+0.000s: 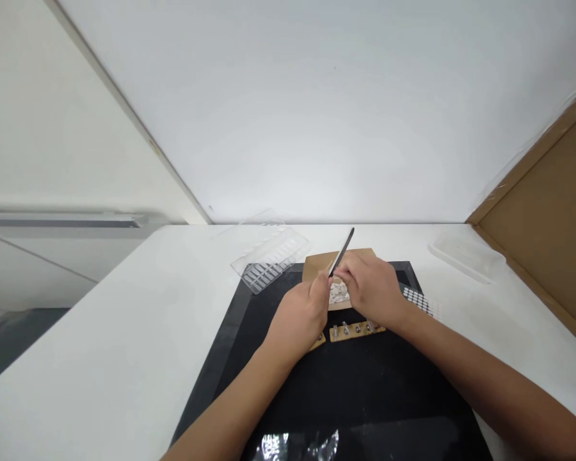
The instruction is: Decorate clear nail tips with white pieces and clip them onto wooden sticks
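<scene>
My left hand [301, 314] is closed, its thumb and fingers pinching the lower end of a slim dark stick-like tool with a pale edge [344, 248]. The tool slants up and to the right; its exact kind does not show. Against it, my right hand [372, 288] has its fingers pinched together by the left fingertips, and whatever they hold is hidden. Beneath both hands lies a brown paper sheet [319, 262] with whitish flakes [338, 293] on it. Closer to me, a tan strip [358, 331] carries several small clear and metallic pieces. Another tan strip [318, 342] is partly covered by my left hand.
A black glossy mat [355, 397] lies on the white table [125, 333]. Clear plastic compartment trays [271, 259] rest at back left. On the right are a sheet of white dots [420, 301], a clear plastic container [468, 256] and a brown board [552, 211].
</scene>
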### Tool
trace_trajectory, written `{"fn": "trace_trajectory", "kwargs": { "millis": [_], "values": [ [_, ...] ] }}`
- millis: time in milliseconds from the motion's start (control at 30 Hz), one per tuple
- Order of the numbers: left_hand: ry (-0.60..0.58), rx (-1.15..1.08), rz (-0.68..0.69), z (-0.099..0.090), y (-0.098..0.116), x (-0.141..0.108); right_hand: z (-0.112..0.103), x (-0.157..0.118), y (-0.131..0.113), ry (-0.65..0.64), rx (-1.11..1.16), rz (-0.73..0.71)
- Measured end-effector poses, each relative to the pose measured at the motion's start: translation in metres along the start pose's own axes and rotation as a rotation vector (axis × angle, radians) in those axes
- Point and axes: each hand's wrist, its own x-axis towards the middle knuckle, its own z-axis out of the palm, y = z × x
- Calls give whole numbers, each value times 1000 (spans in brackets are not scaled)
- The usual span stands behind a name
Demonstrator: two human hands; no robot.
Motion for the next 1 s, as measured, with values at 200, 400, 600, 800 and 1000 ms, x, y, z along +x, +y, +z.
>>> {"fn": "trace_trajectory", "kwargs": {
  "millis": [200,400,600,800,1000],
  "values": [
    [-21,9,-8,0,0,0,-1,2,0,18,4,-1],
    [-69,-14,-47,1,-3,-1,1,2,-2,5,-10,27],
    [-35,3,-35,4,-6,-3,0,2,-3,-22,-21,32],
    [20,8,-18,3,-6,-3,-5,5,-4,-23,-34,2],
    [132,43,-44,0,-5,-1,-30,6,-2,-50,-24,-29]
  ]
}}
